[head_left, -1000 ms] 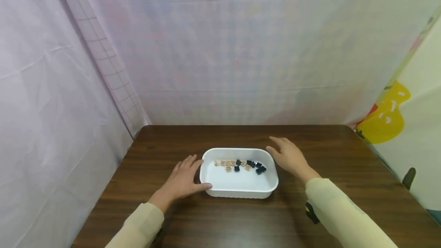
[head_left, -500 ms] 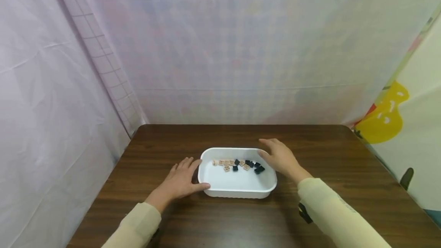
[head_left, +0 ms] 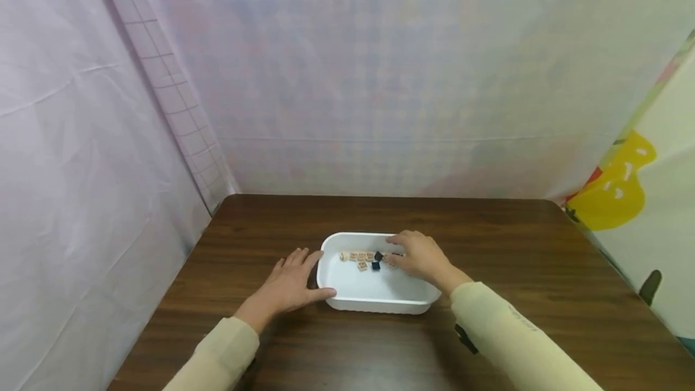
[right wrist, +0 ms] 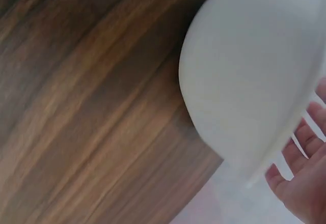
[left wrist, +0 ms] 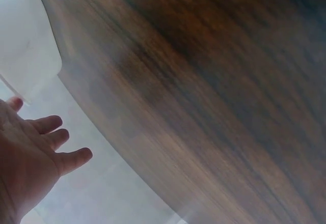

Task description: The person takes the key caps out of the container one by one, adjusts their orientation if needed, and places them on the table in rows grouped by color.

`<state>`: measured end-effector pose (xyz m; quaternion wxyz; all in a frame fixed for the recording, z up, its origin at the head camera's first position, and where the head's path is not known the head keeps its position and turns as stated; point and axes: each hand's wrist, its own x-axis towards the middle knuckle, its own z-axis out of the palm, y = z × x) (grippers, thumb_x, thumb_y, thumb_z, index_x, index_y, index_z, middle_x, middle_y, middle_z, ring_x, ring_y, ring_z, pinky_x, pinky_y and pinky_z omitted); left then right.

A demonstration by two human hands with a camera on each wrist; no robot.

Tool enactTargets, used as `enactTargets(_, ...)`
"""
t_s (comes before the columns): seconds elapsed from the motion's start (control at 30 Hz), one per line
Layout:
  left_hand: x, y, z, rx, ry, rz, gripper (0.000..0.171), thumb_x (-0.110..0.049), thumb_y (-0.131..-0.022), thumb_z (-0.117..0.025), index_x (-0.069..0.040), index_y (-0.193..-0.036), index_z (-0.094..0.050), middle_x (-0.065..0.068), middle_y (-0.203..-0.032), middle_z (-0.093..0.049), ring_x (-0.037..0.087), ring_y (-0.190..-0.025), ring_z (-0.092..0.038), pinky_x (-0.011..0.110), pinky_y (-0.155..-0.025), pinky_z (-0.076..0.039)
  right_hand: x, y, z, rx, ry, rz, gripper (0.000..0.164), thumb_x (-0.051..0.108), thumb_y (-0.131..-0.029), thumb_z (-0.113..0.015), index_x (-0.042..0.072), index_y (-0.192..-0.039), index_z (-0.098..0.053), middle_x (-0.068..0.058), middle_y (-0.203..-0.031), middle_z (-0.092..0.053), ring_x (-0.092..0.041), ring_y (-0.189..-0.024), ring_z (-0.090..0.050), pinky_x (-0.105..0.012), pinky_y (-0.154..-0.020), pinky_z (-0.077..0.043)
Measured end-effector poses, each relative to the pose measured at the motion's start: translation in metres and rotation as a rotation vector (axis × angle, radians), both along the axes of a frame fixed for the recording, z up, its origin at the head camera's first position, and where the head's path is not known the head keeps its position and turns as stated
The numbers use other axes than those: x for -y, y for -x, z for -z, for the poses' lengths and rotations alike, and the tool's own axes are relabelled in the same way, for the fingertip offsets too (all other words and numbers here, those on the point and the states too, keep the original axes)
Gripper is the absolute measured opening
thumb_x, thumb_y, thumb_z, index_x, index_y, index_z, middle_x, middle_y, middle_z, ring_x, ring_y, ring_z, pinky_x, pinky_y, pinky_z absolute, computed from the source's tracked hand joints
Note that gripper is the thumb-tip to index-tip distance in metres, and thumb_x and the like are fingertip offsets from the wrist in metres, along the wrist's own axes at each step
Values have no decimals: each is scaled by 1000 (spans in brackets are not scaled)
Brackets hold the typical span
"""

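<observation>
A white tub [head_left: 374, 289] holds beige tiles [head_left: 362, 266] and black tiles [head_left: 376, 266] toward 12 o'clock. The left hand [head_left: 289, 280], fingers spread, touches its rim at 9 o'clock; the right hand [head_left: 421, 257] hangs over 2 o'clock, thumb and fingers apart.

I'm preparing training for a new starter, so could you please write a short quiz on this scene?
1. Which hand reaches over the right part of the white tray: A) left, B) right, C) neither?
2. True or false: the left hand holds a tan piece.
3. Fill in the colour: besides tan pieces, the tray holds ____ pieces.

Key:
1. B, the right hand.
2. False; the left hand is at the tray's left end.
3. Black, as the black pieces show.
</observation>
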<state>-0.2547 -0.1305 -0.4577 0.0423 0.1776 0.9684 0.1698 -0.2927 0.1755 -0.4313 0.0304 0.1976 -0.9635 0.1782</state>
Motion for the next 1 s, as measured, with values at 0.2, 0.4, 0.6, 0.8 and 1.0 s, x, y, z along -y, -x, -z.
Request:
enactTargets(0.2,-1,0,1,9,2,-12,98,-78,-80,-59,-22,-156,-32,20,-158,-29,38,-147,-21,62,-114,-18,12,4,12,-56,-74,-45,33,28,-88,-75,12,-117,-73,-4,-116,-71,-28,-112,-63,-51,-95,-47)
enactTargets(0.4,-1,0,3,6,-5,-2,100,-81,-79,-57,-21,-155,-32,21,-157,-30,39,-146,-22,62,-114,-19,21,4,20,-67,-161,-55,29,29,-86,-76,16,-113,-75,-4,-115,-70,-28,-109,-64,-50,-96,-46)
enactTargets(0.6,-1,-1,4,1,-6,-2,98,-79,-80,-58,-22,-155,-32,21,-157,-30,39,-146,-22,62,-114,-20,31,5,29,-73,-200,-24,24,29,-84,-79,19,-106,-76,-5,-113,-69,-32,-109,-60,-59,-93,-43)
enactTargets(0.8,-1,-1,4,1,-7,-5,98,-78,-80,-59,-22,-156,-31,21,-157,-30,38,-147,-22,62,-114,-19,38,3,32,-86,-224,-2,24,28,-81,-81,20,-104,-78,-6,-112,-67,-31,-108,-59,-55,-86,-45)
enactTargets(1.0,1,0,4,12,-16,-10,98,-76,-80,-60,-21,-155,-32,21,-157,-29,39,-146,-22,62,-114,-18,39,5,38,-111,-205,0,22,29,-81,-82,21,-101,-79,-5,-109,-67,-29,-106,-59,-52,-85,-45)
